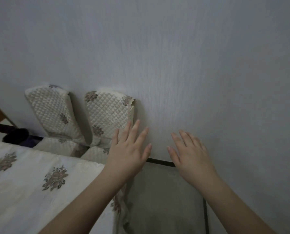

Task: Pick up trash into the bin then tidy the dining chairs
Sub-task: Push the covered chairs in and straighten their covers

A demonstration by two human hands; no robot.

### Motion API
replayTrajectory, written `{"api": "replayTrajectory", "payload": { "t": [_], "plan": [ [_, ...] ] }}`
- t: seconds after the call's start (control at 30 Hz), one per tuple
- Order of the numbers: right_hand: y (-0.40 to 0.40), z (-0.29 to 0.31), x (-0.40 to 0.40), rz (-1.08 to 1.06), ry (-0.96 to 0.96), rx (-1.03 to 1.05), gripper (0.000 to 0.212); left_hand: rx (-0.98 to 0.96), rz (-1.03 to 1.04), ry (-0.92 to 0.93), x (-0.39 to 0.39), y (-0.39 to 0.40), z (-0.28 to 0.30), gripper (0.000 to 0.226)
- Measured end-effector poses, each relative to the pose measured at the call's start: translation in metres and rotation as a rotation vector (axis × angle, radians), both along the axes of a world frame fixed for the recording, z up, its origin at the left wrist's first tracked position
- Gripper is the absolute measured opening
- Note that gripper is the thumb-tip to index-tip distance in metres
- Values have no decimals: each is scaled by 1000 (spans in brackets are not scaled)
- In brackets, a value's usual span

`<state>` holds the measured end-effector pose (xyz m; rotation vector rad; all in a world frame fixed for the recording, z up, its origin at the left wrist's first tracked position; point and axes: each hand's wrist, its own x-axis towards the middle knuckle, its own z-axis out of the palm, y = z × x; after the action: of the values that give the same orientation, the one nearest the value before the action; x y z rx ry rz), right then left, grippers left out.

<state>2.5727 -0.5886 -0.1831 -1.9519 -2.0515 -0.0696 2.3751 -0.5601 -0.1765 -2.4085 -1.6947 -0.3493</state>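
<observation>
Though just beside the left hand (pixel 129 149), nearer chair (pixel 107 114) outside any grip.

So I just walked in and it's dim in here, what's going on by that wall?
A person is reaching forward with both bare hands, holding nothing. The left hand and right hand are open, fingers spread, in front of the pale grey wall. To the left, two dining chairs with cream quilted floral covers stand with their backs against that wall, beside a table under a cream floral tablecloth. Neither hand touches a chair yet. No trash or bin is in view.
</observation>
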Motion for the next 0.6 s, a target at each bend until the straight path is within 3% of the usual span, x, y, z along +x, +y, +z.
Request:
{"api": "replayTrajectory", "payload": {
  "t": [0.33,0.6],
  "plan": [
    [160,2,-48,132,-30,-43,66,-28,81,-96,-49,145,-10,66],
    [255,-12,-60,195,9,-112,75,-43,112,-59,-71,234,-23,59]
  ]
}}
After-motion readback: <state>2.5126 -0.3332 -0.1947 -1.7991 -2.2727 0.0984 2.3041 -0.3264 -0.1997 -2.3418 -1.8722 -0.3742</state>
